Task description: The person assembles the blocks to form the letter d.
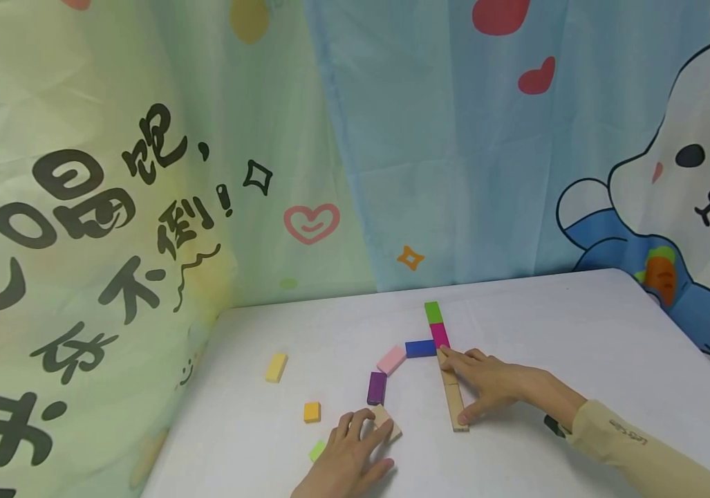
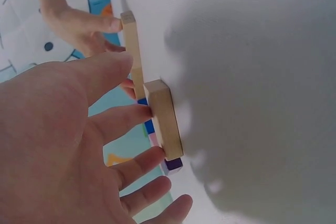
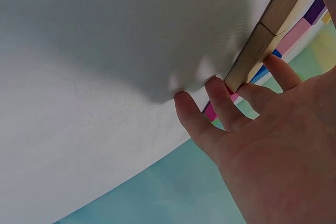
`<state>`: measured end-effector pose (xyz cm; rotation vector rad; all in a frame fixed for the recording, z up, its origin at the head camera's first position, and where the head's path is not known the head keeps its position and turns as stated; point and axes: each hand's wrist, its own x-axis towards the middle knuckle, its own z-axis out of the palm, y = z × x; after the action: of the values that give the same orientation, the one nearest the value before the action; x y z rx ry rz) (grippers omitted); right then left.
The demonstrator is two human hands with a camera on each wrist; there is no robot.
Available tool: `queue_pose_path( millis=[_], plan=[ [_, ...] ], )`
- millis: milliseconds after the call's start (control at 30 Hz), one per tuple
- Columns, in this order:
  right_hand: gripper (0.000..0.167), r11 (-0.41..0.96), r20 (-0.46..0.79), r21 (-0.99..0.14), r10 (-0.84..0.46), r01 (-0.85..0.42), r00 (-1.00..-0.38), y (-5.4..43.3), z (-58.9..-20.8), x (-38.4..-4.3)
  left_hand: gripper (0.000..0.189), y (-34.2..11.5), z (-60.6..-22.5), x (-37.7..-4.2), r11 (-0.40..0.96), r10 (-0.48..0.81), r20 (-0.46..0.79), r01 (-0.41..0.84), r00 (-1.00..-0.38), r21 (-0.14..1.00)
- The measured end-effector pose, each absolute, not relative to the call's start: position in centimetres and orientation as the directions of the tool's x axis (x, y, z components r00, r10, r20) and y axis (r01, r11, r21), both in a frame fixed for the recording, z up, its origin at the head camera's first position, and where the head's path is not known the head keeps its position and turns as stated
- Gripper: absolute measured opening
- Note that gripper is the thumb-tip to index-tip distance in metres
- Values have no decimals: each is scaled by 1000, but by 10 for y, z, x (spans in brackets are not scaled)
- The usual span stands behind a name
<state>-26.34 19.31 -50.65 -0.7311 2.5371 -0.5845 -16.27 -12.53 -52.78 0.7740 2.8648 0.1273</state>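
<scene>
My left hand (image 1: 350, 456) touches a plain wooden block (image 1: 387, 423) with its fingertips; the left wrist view shows the index and middle fingers against that block (image 2: 164, 119), the thumb apart from it. My right hand (image 1: 493, 382) lies along two plain wooden blocks (image 1: 454, 407) set end to end, its fingers spread. Its thumb meets the near block and a finger reaches the far one. Beyond them, a magenta block (image 1: 440, 335) and a green block (image 1: 433, 312) continue the line. A blue block (image 1: 419, 348), pink block (image 1: 391, 360) and purple block (image 1: 376, 388) curve down towards the left hand.
On the left of the white table (image 1: 243, 332) lie a pale yellow block (image 1: 276, 368) and an orange block (image 1: 312, 412). A light green block (image 1: 317, 451) is partly hidden by the left hand. A printed curtain (image 1: 392, 138) hangs behind the table.
</scene>
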Motion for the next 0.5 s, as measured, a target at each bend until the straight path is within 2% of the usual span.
queue_pose_path(
  millis=[100,200,333,433,500],
  plan=[
    [110,777,-292,-496,-570,-388,-768,193,-507,-263,57,-126,-528,-163,856,515,-108,503,-851,120],
    [108,778,-293,-492,-570,-390,-768,193,-508,-264,53,-133,-528,-166,866,484,48,486,-874,120],
    [114,773,-288,-495,-577,-398,-764,192,-511,-265,48,-161,-517,-186,926,289,260,339,-921,170],
    [117,772,-285,-493,-579,-402,-764,193,-512,-266,47,-192,-506,-209,957,133,247,190,-960,220],
    [116,775,-288,-487,-577,-402,-764,193,-512,-266,47,-213,-506,-226,963,87,203,134,-975,233]
  ],
)
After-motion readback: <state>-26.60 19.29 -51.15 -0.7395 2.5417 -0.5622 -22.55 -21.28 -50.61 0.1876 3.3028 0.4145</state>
